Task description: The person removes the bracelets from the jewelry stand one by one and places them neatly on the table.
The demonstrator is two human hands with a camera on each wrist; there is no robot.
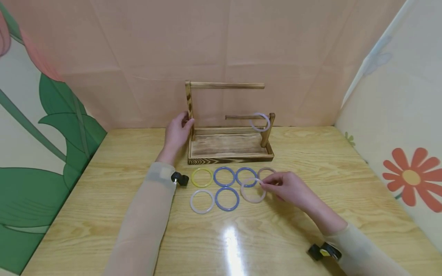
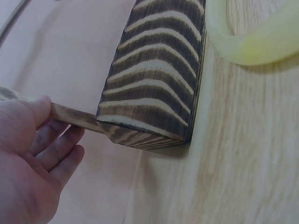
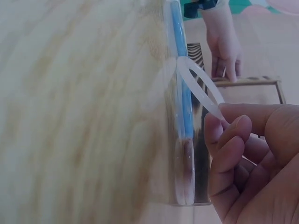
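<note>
A dark-grained wooden stand (image 1: 229,147) with a tall left post and top bar sits at the back of the table. My left hand (image 1: 177,132) grips that left post (image 2: 74,119) low down. A pale ring (image 1: 259,122) hangs on the stand's short lower rod. In front of the stand lie several rings: yellow (image 1: 202,177), blue (image 1: 224,176), blue (image 1: 226,199), white (image 1: 202,201). My right hand (image 1: 286,186) pinches the edge of a pale pink ring (image 1: 251,193), tilting it up off the table (image 3: 198,86).
The wooden table (image 1: 103,214) is boxed in by a peach backdrop behind, a leaf-patterned panel on the left and a flower-patterned panel on the right. A brownish ring (image 1: 265,171) lies partly behind my right fingers.
</note>
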